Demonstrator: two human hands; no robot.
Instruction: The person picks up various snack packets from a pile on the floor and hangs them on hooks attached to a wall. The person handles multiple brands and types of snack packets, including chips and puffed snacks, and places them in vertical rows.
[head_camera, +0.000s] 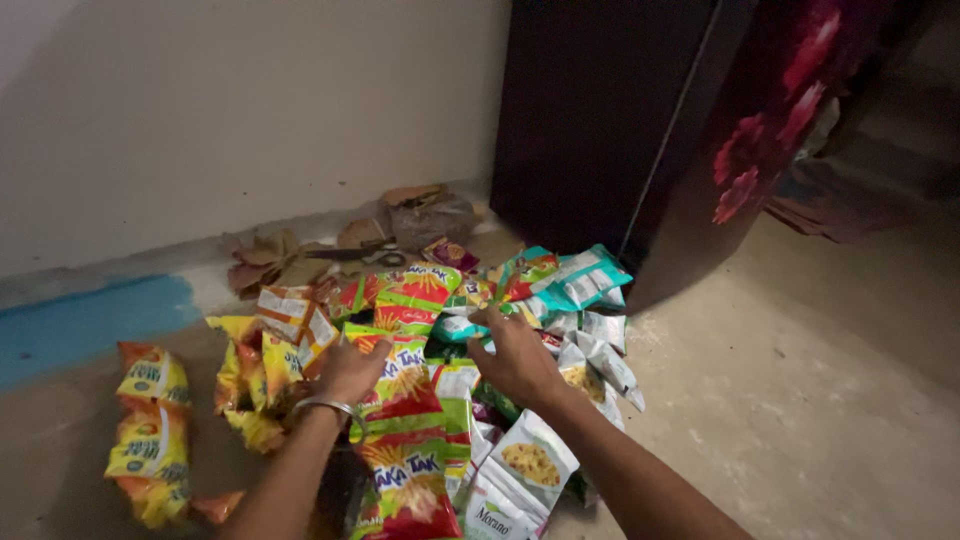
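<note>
A heap of snack packets (420, 330) lies on the floor in front of me. My left hand (350, 370), with a metal bangle at the wrist, rests on a strip of red-and-green packets (405, 400), fingers curled over its top edge. My right hand (515, 360) reaches into the middle of the heap and pinches a small packet near the teal-and-white packets (580, 280). White packets with a yellow picture (525, 465) lie under my right forearm. Yellow packets (260, 370) sit just left of my left hand.
A dark cabinet with red flowers (640, 130) stands at the back right, close to the heap. A pale wall (220, 110) runs behind. Scissors (360, 255) and brown paper scraps (270, 255) lie by the wall. Orange-yellow packets (150, 430) lie at the left. Bare concrete floor (800, 380) spreads right.
</note>
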